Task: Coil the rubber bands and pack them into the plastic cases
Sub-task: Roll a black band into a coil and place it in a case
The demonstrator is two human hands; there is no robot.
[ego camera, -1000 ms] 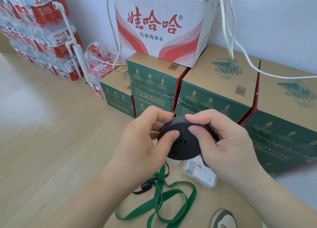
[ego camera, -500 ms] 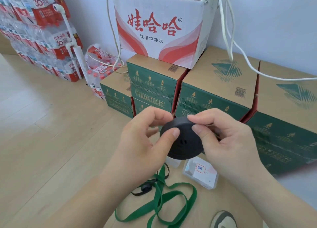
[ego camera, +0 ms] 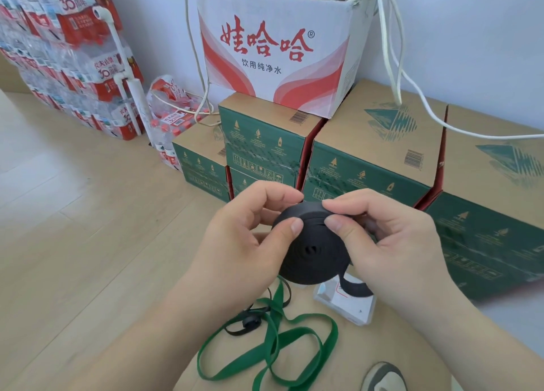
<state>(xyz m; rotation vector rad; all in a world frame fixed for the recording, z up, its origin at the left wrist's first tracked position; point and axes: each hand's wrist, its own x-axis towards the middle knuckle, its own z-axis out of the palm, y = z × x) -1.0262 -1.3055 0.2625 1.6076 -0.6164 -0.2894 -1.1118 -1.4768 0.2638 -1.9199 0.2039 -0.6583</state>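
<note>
Both the left hand (ego camera: 235, 237) and the right hand (ego camera: 391, 243) pinch a black coiled band (ego camera: 312, 252), held up above the counter (ego camera: 382, 346). Below it lie a loose green band (ego camera: 270, 346) and a plastic case (ego camera: 347, 302).

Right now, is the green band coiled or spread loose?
Spread loose: the green band lies in open, sprawling loops, unlike the tightly wound black coil.

Pale wood floor (ego camera: 67, 243), plain white wall (ego camera: 471, 37), green cartons (ego camera: 368, 167) stacked along it, bottled water packs (ego camera: 64, 67) in the left corner.
</note>
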